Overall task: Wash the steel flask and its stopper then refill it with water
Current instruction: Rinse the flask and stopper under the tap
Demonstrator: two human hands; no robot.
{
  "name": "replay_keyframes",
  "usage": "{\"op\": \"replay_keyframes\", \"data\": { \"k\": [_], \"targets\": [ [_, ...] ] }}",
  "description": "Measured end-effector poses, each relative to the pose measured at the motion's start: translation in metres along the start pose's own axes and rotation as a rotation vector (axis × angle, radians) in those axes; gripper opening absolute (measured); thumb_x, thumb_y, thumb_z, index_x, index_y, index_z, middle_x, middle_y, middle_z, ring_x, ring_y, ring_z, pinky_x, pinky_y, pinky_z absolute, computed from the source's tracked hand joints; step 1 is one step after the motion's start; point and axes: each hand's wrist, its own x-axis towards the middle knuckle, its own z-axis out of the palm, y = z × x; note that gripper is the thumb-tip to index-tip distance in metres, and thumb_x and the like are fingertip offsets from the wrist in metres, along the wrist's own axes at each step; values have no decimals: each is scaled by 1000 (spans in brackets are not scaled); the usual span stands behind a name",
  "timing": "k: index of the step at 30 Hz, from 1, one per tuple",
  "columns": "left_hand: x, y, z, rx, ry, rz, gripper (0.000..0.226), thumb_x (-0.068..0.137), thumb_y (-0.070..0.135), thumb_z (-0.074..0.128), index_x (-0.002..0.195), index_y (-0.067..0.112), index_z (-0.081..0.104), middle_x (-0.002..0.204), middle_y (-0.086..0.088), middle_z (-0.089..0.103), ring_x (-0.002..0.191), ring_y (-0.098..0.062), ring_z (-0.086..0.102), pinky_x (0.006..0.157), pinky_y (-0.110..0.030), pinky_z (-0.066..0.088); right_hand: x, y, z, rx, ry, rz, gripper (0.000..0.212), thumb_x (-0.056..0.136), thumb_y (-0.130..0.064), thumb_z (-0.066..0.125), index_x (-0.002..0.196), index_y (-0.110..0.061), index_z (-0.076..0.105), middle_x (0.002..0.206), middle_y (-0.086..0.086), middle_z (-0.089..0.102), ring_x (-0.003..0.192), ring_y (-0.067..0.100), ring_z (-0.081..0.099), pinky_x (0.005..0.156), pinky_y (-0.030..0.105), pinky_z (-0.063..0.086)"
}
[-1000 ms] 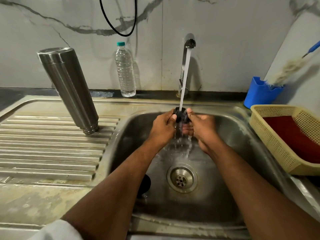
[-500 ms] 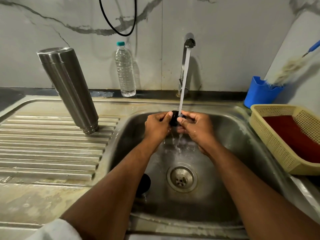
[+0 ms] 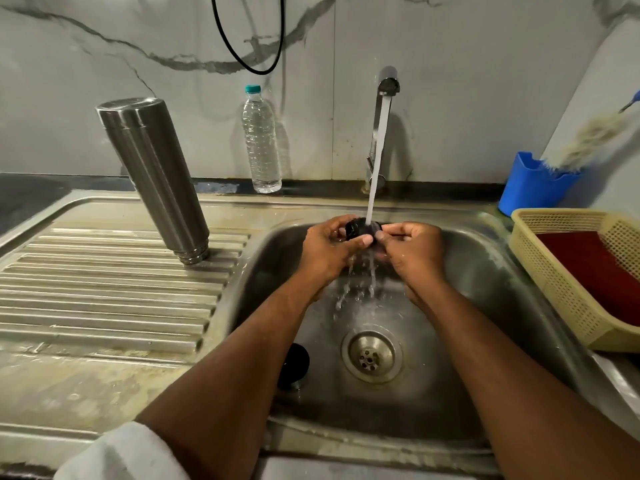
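Near edge: white sleeve cuff (image 3: 124, 452) at lower left; both bare forearms reach forward over the stainless steel sink basin (image 3: 485, 306). On the basin floor, round metal drain strainer (image 3: 371, 355); just left of it a small black round cap (image 3: 293, 366), partly hidden behind the left forearm.

Mid basin: left hand (image 3: 329, 249) and right hand (image 3: 410, 252) meet above the drain, fingers of both curled around a small black ribbed stopper (image 3: 362, 228) held between them. Stream of tap water (image 3: 375, 161) lands on the stopper and runs off below the hands.

Left: ridged steel draining board (image 3: 104, 289). Tall cylindrical brushed-steel flask (image 3: 152, 174) stands on it upside down, mouth on the ridges, apart from the hands.

Right: yellow perforated plastic basket (image 3: 554, 282), something red inside.

Far: clear plastic water bottle with teal cap (image 3: 260, 140) by the wall; chrome tap (image 3: 384, 109); blue plastic holder (image 3: 533, 188) with a brush in it.
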Motion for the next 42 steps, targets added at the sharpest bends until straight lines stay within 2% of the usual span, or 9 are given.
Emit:
{"op": "replay_keyframes", "data": {
  "k": [4, 11, 15, 19, 22, 28, 32, 37, 42],
  "targets": [
    [-3, 5, -3, 61, -20, 22, 46, 85, 8, 85, 126, 23, 72, 121, -4, 76, 115, -23, 72, 94, -51, 62, -1, 3, 5, 5, -106, 17, 29, 96, -5, 68, 123, -16, 71, 107, 2, 76, 88, 15, 77, 70, 29, 64],
    [-12, 18, -9, 184, 135, -3, 53, 73, 22, 96, 119, 11, 73, 106, -5, 80, 96, -18, 78, 88, -48, 64, -6, 1, 2, 85, -127, 116, 11, 92, -10, 76, 102, -6, 73, 79, 10, 76, 64, 18, 71, 63, 34, 63],
    [-20, 33, -16, 291, 204, -27, 60, 65, 24, 99, 116, 11, 71, 104, -5, 78, 95, -19, 77, 84, -40, 66, -8, 2, 4, 26, -187, 104, 16, 95, -6, 68, 105, -17, 73, 90, 4, 76, 74, 16, 73, 66, 32, 63],
    [-31, 48, -19, 364, 275, -19, 40, 66, 20, 99, 97, 20, 72, 93, 0, 77, 87, -15, 77, 81, -36, 66, -10, 1, 4, -62, -205, 91, 8, 94, -17, 71, 91, -12, 76, 76, 5, 77, 71, 16, 75, 65, 30, 60],
    [-44, 53, -31, 453, 322, 2, 45, 62, 27, 100, 100, 22, 75, 96, 3, 79, 89, -10, 75, 86, -36, 64, -10, 5, 4, -181, -160, 54, 11, 91, -24, 75, 83, -16, 77, 69, -1, 77, 73, 12, 75, 67, 29, 58],
    [-87, 60, -80, 488, 419, 1, 31, 67, 26, 96, 86, 32, 72, 82, 14, 76, 78, 2, 74, 74, -19, 61, -18, 7, 8, -329, -213, 19, 12, 77, -21, 80, 70, -12, 77, 68, 0, 76, 74, 19, 75, 80, 44, 64],
    [-116, 63, -115, 474, 557, -25, 28, 66, 28, 92, 91, 25, 79, 79, 9, 79, 76, -4, 77, 74, -27, 64, -22, 8, 11, -406, -270, -7, 14, 77, -25, 83, 68, -16, 77, 72, 0, 76, 79, 22, 74, 84, 45, 62],
    [-143, 75, -151, 505, 663, -4, 31, 64, 32, 89, 92, 23, 80, 80, 9, 77, 78, -3, 74, 74, -26, 62, -24, 5, 11, -467, -280, -20, 13, 81, -21, 84, 74, -12, 79, 76, 5, 76, 82, 23, 74, 78, 31, 55],
    [-158, 75, -177, 525, 710, -42, 32, 60, 33, 89, 90, 24, 81, 77, 10, 77, 73, -3, 74, 69, -31, 63, -25, 8, 10, -503, -330, -38, 15, 82, -22, 83, 71, -12, 78, 76, 7, 77, 83, 27, 74, 88, 42, 60]
  ]
}}
